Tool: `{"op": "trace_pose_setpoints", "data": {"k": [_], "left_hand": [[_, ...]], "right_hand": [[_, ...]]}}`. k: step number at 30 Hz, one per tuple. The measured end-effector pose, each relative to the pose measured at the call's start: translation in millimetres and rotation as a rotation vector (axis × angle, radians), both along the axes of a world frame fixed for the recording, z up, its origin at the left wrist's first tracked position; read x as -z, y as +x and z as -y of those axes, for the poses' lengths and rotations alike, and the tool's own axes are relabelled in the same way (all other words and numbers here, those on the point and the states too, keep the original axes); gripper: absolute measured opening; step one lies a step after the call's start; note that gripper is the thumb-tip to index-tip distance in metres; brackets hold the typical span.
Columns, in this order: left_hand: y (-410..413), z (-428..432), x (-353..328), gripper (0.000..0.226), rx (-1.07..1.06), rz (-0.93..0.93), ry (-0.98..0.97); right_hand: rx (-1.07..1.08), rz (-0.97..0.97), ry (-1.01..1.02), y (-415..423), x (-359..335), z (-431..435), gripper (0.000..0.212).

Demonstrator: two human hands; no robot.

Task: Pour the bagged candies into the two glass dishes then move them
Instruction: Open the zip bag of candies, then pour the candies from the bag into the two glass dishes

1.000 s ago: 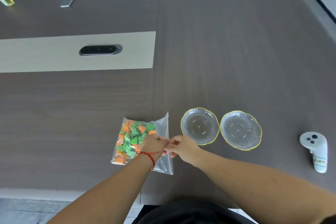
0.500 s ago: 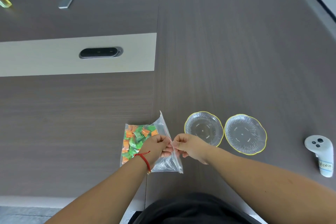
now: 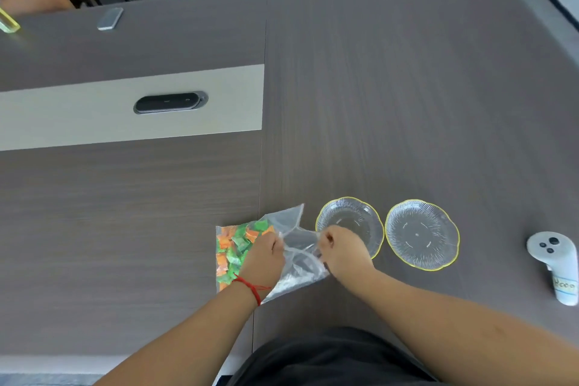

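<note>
One clear plastic bag lies flat on the grey table, lower centre of the frame, its wrapped orange and green candies heaped toward its left end; they are too many and too overlapped to count. The left hand and the right hand each pinch the film near the bag's open right end, fingers closed on the plastic and drawing the two sides apart. The film appears thin, limp and slippery, so it probably holds best by the mouth edges or by a gathered corner; the candy load looks light but loose and likely to shift in a rush once the bag is tilted. Two glass dishes with yellow scalloped rims stand empty just right of the bag: the near dish, partly covered by the right hand, and the far dish just beside it, apparently not touching. Being glass, they are likely rigid, smooth and breakable, best lifted by the rim. One white controller rests at the lower right edge
</note>
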State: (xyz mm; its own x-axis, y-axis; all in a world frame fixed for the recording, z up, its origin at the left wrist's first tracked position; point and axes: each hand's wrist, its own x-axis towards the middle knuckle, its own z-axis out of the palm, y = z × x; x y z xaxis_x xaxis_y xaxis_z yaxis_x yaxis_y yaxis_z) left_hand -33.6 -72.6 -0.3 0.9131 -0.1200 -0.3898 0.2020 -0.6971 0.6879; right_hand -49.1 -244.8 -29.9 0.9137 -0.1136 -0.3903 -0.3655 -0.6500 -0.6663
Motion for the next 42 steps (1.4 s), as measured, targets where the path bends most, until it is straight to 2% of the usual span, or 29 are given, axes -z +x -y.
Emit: {"op": "trace_pose_setpoints", "data": {"k": [3, 5, 8, 9, 11, 13, 14, 16, 17, 19, 22, 24, 26, 29, 32, 34, 37, 39, 42], "left_hand": [[13, -20, -8, 0.036, 0.069, 0.045, 0.131], [23, -33, -19, 0.035, 0.241, 0.095, 0.304], [32, -37, -41, 0.028, 0.35, 0.163, 0.386], [34, -34, -49, 0.028, 0.342, 0.185, 0.386], [39, -28, -61, 0.041, 0.318, 0.22, 0.358], [43, -19, -74, 0.038, 0.32, 0.23, 0.296], [44, -15, -80, 0.031, 0.319, 0.21, 0.255], [46, -8, -91, 0.024, 0.34, 0.151, 0.147], [47, -7, -94, 0.021, 0.342, 0.123, 0.082], [48, -7, -92, 0.019, 0.286, 0.052, -0.084], [40, -12, -87, 0.033, 0.23, -0.078, -0.327], [27, -16, -74, 0.052, 0.35, -0.12, -0.322], [10, -21, -44, 0.071, 0.365, -0.113, -0.207], [-13, -32, 6, 0.051, 0.125, -0.108, 0.1], [-36, -30, 25, 0.022, -0.117, -0.286, 0.046], [-45, -25, 27, 0.005, -0.16, -0.294, -0.063], [-41, -23, 26, 0.013, -0.309, -0.273, -0.189], [-34, -27, 22, 0.013, -0.423, -0.239, -0.232], [-20, -44, 8, 0.006, -0.42, -0.077, -0.119]], "right_hand": [[0.049, -0.095, -0.121, 2, 9, 35, 0.023], [-0.03, -0.107, -0.212, 2, 12, 47, 0.022], [-0.206, -0.091, -0.308, 0, 7, 38, 0.015], [-0.269, -0.003, -0.363, -1, 3, 33, 0.011], [-0.281, 0.338, -0.391, -6, -5, 27, 0.013], [-0.337, 0.671, -0.231, -14, -19, 18, 0.016], [-0.428, 0.731, -0.189, -16, -26, 11, 0.027], [-0.569, 0.577, -0.154, -18, -45, -5, 0.053], [-0.558, 0.469, -0.149, -15, -54, -10, 0.053], [-0.464, 0.311, -0.074, -5, -70, -13, 0.031], [-0.386, 0.201, 0.084, 15, -98, -18, 0.03], [-0.31, 0.143, 0.212, 26, -114, -21, 0.036], [-0.275, 0.063, 0.339, 36, -125, -27, 0.04], [-0.264, 0.0, 0.506, 44, -143, -35, 0.037], [-0.215, -0.015, 0.604, 47, -157, -33, 0.026], [-0.167, -0.012, 0.617, 50, -163, -25, 0.025], [-0.084, -0.015, 0.638, 54, -169, -10, 0.023], [-0.056, 0.033, 0.559, 57, -168, 5, 0.028], [0.038, 0.071, 0.483, 59, -161, 34, 0.028]]}}
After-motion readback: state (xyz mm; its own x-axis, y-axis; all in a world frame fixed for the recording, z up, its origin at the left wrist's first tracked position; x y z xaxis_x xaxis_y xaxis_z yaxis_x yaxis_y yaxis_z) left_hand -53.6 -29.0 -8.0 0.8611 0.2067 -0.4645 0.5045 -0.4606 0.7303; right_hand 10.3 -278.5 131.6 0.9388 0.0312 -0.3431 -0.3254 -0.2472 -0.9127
